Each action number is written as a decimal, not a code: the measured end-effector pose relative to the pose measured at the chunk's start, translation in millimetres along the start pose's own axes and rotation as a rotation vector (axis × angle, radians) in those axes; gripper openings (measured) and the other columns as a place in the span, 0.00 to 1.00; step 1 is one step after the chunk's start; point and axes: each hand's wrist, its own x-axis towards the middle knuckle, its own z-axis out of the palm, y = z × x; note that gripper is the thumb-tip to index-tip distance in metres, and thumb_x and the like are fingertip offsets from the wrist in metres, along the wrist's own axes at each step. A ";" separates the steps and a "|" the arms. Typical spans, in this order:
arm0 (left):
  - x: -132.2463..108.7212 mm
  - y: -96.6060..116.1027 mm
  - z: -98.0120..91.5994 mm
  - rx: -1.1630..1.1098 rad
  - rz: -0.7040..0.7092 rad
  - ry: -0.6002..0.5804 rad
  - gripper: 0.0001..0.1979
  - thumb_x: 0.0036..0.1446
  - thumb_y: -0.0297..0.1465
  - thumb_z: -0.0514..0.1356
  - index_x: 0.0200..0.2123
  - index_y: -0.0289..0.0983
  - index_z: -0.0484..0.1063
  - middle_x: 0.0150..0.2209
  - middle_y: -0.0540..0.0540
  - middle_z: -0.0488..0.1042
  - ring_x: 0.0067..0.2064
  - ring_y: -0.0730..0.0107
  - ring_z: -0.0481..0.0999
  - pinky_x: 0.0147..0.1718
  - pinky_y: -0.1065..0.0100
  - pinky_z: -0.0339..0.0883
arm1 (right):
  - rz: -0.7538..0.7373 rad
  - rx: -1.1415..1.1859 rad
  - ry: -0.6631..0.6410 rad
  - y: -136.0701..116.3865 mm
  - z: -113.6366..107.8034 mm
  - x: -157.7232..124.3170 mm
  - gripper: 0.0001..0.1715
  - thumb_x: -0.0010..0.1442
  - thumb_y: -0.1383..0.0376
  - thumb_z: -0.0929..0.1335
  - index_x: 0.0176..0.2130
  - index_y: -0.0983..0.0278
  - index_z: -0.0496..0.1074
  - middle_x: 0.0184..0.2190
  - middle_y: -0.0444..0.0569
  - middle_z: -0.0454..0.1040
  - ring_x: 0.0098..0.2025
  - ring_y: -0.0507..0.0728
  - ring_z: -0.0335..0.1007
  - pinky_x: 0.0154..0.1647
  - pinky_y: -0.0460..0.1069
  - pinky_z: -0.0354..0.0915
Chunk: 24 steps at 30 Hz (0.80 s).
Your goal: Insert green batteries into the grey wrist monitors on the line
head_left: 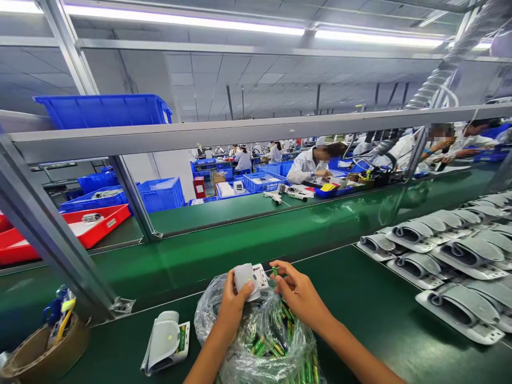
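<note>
My left hand [234,301] is closed around a wrist blood pressure monitor [245,278] with a grey cuff and a white body. Its white slotted end points right, toward my other hand. Between the thumb and fingers of my right hand [302,296] is a small green battery [274,271], held just off the monitor's end. Below both hands, a clear plastic bag [208,306] stands open with many loose green batteries [266,346] inside. Left of the bag, a second monitor [162,338] lies on the bench, green batteries showing in its side.
Rows of similar monitors [452,261] cover the right of the green bench [340,298]. A brown tape roll [48,357] holding tools sits at the lower left. Metal frame posts [48,229] rise at left, near a red tray [108,221]. Across the green belt a co-worker [306,165] sits.
</note>
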 end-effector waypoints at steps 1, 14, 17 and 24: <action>-0.2 -0.4 -0.1 0.024 0.018 -0.035 0.39 0.44 0.50 0.76 0.55 0.39 0.71 0.53 0.38 0.79 0.55 0.51 0.77 0.55 0.60 0.70 | 0.012 0.022 0.014 0.0 2.3 -0.5 0.27 0.69 0.46 0.64 0.55 0.62 0.71 0.43 0.53 0.80 0.34 0.57 0.81 0.36 0.51 0.73; -5.9 2.9 1.2 0.101 0.045 -0.157 0.34 0.51 0.48 0.72 0.56 0.38 0.70 0.54 0.39 0.76 0.54 0.52 0.75 0.55 0.60 0.67 | -0.101 0.062 0.073 -4.6 7.6 -5.6 0.26 0.70 0.45 0.65 0.50 0.61 0.79 0.43 0.53 0.75 0.35 0.55 0.75 0.34 0.50 0.74; -6.2 2.5 1.0 0.123 0.044 -0.174 0.33 0.53 0.48 0.71 0.56 0.38 0.69 0.54 0.39 0.76 0.54 0.53 0.74 0.56 0.61 0.67 | -0.103 0.012 0.083 -4.4 7.7 -4.7 0.26 0.67 0.44 0.68 0.47 0.62 0.78 0.42 0.53 0.77 0.40 0.57 0.77 0.41 0.51 0.73; -6.9 2.6 -0.6 0.203 0.071 -0.236 0.28 0.56 0.46 0.69 0.55 0.40 0.70 0.50 0.43 0.76 0.50 0.56 0.75 0.52 0.62 0.67 | -0.106 -0.174 0.064 -5.2 3.9 -6.9 0.30 0.69 0.41 0.65 0.29 0.61 0.69 0.22 0.40 0.65 0.24 0.52 0.60 0.29 0.48 0.60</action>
